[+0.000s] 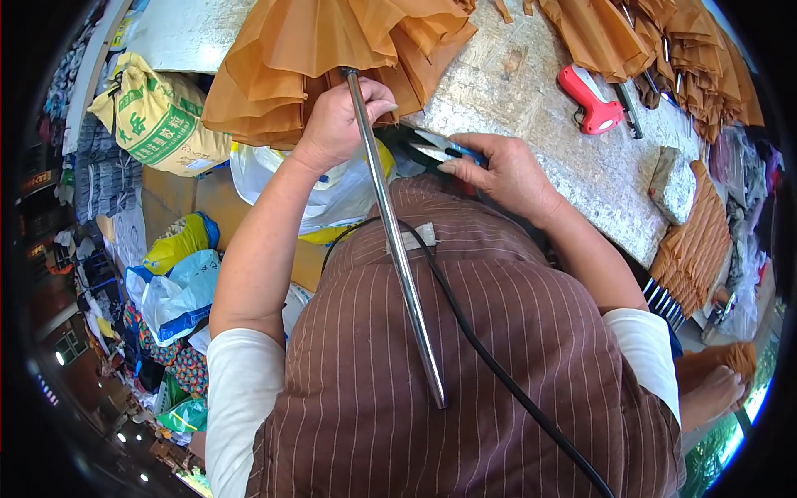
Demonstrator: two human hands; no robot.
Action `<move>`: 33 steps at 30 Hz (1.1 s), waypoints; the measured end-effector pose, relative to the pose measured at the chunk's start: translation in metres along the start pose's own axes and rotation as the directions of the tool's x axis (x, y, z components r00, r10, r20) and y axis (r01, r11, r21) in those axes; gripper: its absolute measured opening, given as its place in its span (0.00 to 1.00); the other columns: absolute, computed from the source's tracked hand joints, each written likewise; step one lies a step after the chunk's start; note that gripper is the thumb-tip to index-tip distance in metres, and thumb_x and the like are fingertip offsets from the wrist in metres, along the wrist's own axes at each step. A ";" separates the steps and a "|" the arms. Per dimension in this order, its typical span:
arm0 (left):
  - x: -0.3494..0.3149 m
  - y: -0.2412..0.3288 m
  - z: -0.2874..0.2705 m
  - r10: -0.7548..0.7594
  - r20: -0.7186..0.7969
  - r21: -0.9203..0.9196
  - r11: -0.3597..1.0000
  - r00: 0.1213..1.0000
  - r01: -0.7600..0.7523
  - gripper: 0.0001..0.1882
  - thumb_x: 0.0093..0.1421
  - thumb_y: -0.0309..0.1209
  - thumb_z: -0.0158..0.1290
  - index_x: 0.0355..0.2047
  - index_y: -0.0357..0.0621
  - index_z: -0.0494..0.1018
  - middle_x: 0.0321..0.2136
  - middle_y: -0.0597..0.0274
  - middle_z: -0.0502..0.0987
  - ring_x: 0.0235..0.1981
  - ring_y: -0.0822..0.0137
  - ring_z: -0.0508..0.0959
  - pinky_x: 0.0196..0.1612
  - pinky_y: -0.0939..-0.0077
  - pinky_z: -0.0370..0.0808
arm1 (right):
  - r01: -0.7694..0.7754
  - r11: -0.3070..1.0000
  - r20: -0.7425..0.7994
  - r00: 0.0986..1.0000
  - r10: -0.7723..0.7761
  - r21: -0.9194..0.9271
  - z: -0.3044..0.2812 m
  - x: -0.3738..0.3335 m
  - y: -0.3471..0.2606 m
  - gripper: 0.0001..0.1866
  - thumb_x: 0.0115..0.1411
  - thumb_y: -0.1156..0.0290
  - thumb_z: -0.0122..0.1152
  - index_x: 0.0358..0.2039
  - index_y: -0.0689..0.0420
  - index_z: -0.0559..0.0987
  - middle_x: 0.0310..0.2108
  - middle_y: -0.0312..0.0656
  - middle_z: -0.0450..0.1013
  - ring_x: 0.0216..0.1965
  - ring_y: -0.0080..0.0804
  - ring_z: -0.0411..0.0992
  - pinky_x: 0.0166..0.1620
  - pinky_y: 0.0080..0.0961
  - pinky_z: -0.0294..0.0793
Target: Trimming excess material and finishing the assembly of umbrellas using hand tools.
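Observation:
An umbrella with an orange-brown canopy (pixel 311 37) hangs over the near edge of the worktable, its shiny metal shaft (pixel 400 249) slanting down across my striped brown apron. My left hand (pixel 347 120) is closed at the top of the shaft, by the canopy's edge; its fingertips are pinched together, and what lies between them is too small to make out. To the right of the shaft, my right hand (pixel 498 170) grips blue-handled scissors (pixel 433 148). Their silver blades point left toward the canopy and are parted.
On the worktable (pixel 498 100) lie a red and white gun-shaped tool (pixel 591 100), a grey stone block (pixel 672 184) and more folded brown umbrellas (pixel 598 33). A yellow sack (pixel 162 116) and plastic bags (pixel 178 282) sit left. A black cord (pixel 498 378) crosses my apron. Another person's bare limb (pixel 710 394) shows lower right.

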State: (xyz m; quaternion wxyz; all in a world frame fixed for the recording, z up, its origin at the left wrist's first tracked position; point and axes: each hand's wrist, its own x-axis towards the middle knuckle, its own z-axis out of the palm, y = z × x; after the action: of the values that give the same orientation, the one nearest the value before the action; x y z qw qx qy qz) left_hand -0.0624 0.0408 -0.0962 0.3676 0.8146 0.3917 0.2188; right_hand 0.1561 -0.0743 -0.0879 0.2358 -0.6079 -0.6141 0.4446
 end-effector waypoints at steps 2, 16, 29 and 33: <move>-0.002 -0.001 0.002 -0.079 -0.062 -0.095 0.993 0.995 0.073 0.03 0.53 0.24 0.53 0.26 0.37 0.75 0.23 0.63 0.75 0.27 0.60 0.74 0.33 0.76 0.70 | 0.002 0.999 -0.075 0.997 -0.006 -0.052 0.001 0.003 -0.003 0.15 0.54 0.66 0.64 0.41 0.61 0.80 0.24 0.40 0.75 0.20 0.27 0.67 0.28 0.23 0.69; -0.033 0.010 0.006 0.325 -0.215 0.547 0.821 0.921 -0.162 0.13 0.53 0.24 0.54 0.40 0.42 0.73 0.36 0.60 0.74 0.34 0.62 0.75 0.38 0.76 0.71 | 0.080 0.964 -0.100 0.989 -0.108 -0.253 0.002 0.014 -0.008 0.17 0.55 0.61 0.62 0.39 0.60 0.79 0.26 0.43 0.77 0.21 0.35 0.71 0.28 0.28 0.71; -0.018 0.002 0.008 0.441 -0.099 0.467 0.812 0.892 -0.350 0.09 0.50 0.21 0.54 0.34 0.42 0.74 0.33 0.63 0.76 0.32 0.64 0.75 0.37 0.76 0.72 | 0.084 0.961 -0.087 0.990 -0.110 -0.264 0.000 0.007 -0.002 0.18 0.57 0.55 0.58 0.38 0.56 0.80 0.24 0.39 0.76 0.23 0.36 0.74 0.30 0.28 0.72; -0.018 0.009 0.005 0.425 -0.090 0.510 0.797 0.901 -0.325 0.08 0.51 0.21 0.54 0.33 0.42 0.74 0.33 0.63 0.76 0.31 0.65 0.75 0.37 0.77 0.72 | 0.077 0.966 -0.091 0.991 -0.102 -0.247 -0.003 0.006 -0.002 0.18 0.57 0.55 0.59 0.38 0.57 0.80 0.24 0.39 0.76 0.23 0.36 0.74 0.30 0.29 0.73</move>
State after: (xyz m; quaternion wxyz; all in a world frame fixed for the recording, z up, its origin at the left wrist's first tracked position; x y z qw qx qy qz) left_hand -0.0656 0.0201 -0.0935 0.0605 0.9153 0.2986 0.2636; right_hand 0.1572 -0.0674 -0.0864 0.2107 -0.6259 -0.6780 0.3229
